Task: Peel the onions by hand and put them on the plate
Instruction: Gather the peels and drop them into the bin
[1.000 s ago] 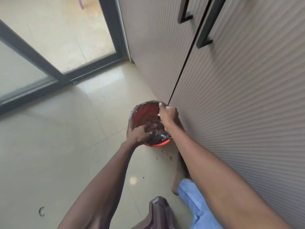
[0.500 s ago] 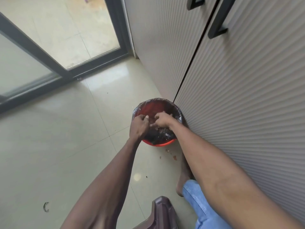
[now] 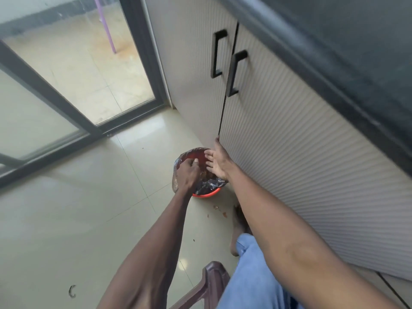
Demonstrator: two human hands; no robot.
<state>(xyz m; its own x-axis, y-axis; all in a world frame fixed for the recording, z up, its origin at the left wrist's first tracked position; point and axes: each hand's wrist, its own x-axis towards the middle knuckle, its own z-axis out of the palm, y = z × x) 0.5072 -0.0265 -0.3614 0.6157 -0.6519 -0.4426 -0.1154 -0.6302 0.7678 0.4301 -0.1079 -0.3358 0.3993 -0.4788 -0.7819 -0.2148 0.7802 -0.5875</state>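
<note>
Both my hands reach out over a red bin (image 3: 206, 194) lined with a dark plastic bag (image 3: 209, 185), which stands on the tiled floor (image 3: 89, 208) just beside the ribbed cabinet doors (image 3: 289, 152). My left hand (image 3: 188, 172) hangs over the near-left rim, back of the hand up, fingers loosely curled downward; I cannot tell whether they pinch anything. My right hand (image 3: 217, 162) is held over the far-right side of the bin, palm turned inward, fingers straight and spread apart, gripping nothing. Brown onion skins (image 3: 204, 173) lie inside the bag between my two hands. A few small skin scraps (image 3: 219, 211) lie on the floor near the bin's base. No whole onion or plate shows here. My jeans-clad knee (image 3: 252, 275) and a brown plastic stool (image 3: 211, 284) sit at the lower edge.
</note>
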